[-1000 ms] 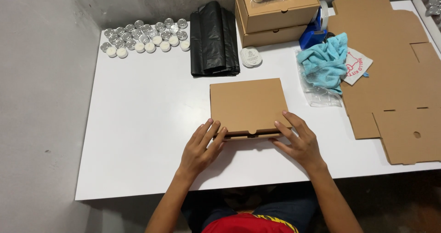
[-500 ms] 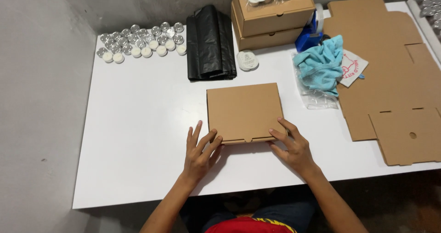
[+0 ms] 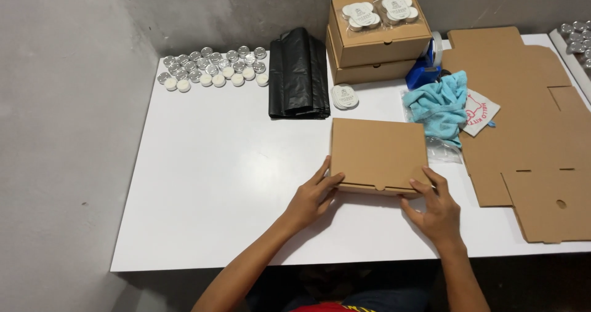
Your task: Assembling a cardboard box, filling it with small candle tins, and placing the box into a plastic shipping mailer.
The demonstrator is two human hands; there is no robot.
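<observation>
Head cam, the only view I've got: the closed brown cardboard box (image 3: 377, 154) sits flat on the white table (image 3: 215, 183), near the front edge and a bit right of centre. My left hand (image 3: 313, 196) is on its near-left corner, fingers spread and partly curled against the side, thumb along the front. My right hand (image 3: 434, 206) is at the near-right corner, fingers bent over the lid edge. Neither hand is a full fist, more a loose pinch on each corner, and the box isn't lifted as far as I can tell.

To do this bit well, I reckon even pressure at both corners matters, so the front flap seats square and the lid doesn't skew.

Round about: the stacked boxes (image 3: 378, 38) at the back with round white packs on top, a folded black plastic bag (image 3: 298, 75) just left of them, tealight candles (image 3: 212, 66) in rows at the far left, a blue cloth (image 3: 440, 106) and flat cardboard blanks (image 3: 529, 127) to the right, well apart from my hands.
</observation>
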